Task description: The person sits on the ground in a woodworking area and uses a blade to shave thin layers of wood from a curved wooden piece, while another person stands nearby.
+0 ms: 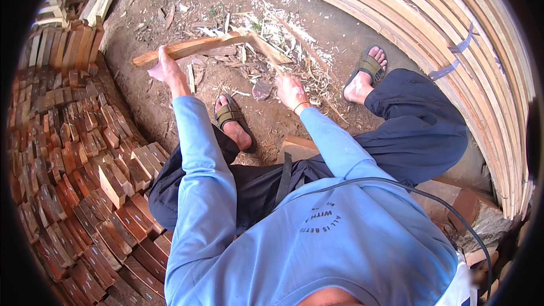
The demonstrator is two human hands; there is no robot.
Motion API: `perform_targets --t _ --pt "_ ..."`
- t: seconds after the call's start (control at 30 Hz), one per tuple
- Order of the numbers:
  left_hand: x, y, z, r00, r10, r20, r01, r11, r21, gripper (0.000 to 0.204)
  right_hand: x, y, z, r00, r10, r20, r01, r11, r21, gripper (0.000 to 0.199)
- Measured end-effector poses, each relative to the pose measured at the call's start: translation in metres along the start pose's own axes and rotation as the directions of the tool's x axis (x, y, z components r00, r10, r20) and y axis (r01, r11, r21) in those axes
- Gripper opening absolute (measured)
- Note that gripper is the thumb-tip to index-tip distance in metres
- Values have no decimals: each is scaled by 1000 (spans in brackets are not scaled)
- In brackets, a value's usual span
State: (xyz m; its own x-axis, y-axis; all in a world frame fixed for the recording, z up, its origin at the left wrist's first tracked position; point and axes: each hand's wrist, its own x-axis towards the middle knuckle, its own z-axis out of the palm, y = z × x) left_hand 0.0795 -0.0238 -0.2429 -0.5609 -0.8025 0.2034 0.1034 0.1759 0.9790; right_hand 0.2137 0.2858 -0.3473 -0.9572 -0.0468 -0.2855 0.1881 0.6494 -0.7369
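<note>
My left hand [165, 71] is closed around the near-left end of a brown wooden billet [198, 47]. The billet slants away over the shavings, its far end to the right. My right hand [291, 92] is closed on the lower end of a slim, pale, blade-like tool [264, 47]. That tool reaches up and left, its tip meeting or passing the billet's far end; whether they touch I cannot tell. Its exact kind is unclear. Wood shavings and chips [272, 28] lie under and around both. A small round piece [261, 90] rests on the ground by my right hand.
Stacked short wooden blocks [85, 175] fill the left side. Long pale planks [419, 17] curve along the far and right sides, tied with a strip [463, 42]. My sandalled feet [231, 118] stand apart on the dirt floor [141, 5]. A black cable [442, 203] crosses my body.
</note>
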Motion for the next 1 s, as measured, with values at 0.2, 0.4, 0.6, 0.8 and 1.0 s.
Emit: perform_targets --t 0.2,0.4,0.6,0.8,1.0 --pt "-7 -5 3 993 86 -82 -88 996 -18 32 10 -15 -16 996 25 -86 -18 997 77 31" --pt "-6 8 12 999 -24 34 24 1000 -12 45 19 53 37 975 -8 222 30 995 -98 37" --pt "-5 1 0 998 57 15 -57 998 26 43 5 -35 -20 992 43 -122 -24 988 153 38" --pt "-5 3 9 992 119 -46 -121 992 -25 28 9 0 -6 949 139 285 -116 989 -95 32" --pt "0 -2 -3 998 53 37 -53 999 -1 45 5 -27 -19 997 69 17 -71 985 157 36"
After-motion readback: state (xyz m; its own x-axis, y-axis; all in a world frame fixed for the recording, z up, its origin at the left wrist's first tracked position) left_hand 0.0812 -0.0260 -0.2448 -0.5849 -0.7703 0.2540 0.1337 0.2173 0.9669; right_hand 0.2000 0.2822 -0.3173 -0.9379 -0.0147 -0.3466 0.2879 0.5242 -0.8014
